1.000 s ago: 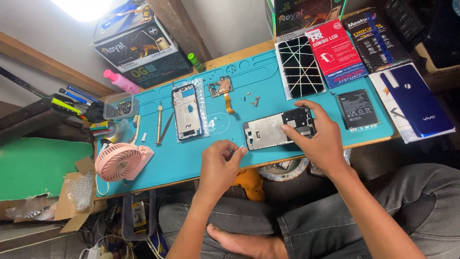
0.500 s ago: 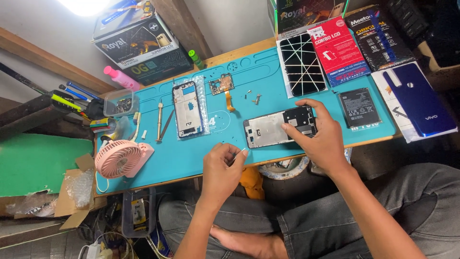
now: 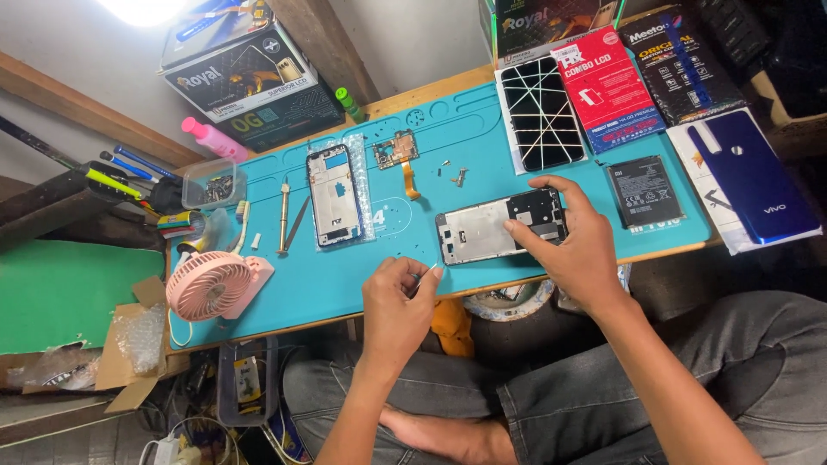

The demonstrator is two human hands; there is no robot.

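- Right hand [image 3: 579, 250] lies palm-down on the right end of a grey metal phone mid-frame [image 3: 495, 229], its fingers spread and pressing on the frame's dark upper section, gripping nothing.
- Left hand [image 3: 398, 301] sits just off the frame's lower left corner, with thumb and forefinger pinched shut on a thin, pale sliver too small to identify.
- The mid-frame is a flat rounded rectangle, matte silver with a black patch at one end. It lies near the front edge of a smooth teal work mat [image 3: 362, 275], with its long axis running left to right and its dark end pointing right.
- A second phone frame with a blue-edged, glossy rim [image 3: 333, 195] lies further left on a clear plastic sleeve, with its long axis pointing away from the person.
- Between the two frames lie a small circuit board with an orange flex ribbon [image 3: 398, 153] and a few loose screws [image 3: 454, 176].
- A flat black rectangular battery [image 3: 644, 190] rests on the mat just right of the right hand.
- A glossy blue phone back cover [image 3: 751, 176] lies on white paper at the far right.
- Behind the battery stand a red rectangular carton [image 3: 608, 88] and a black carton [image 3: 680, 62]. Beside them is a cracked black screen panel [image 3: 539, 114].
- A round pink plastic fan [image 3: 214, 285] sits at the mat's left front corner.
- A dark printed cardboard box [image 3: 250, 86] stands at the back left.
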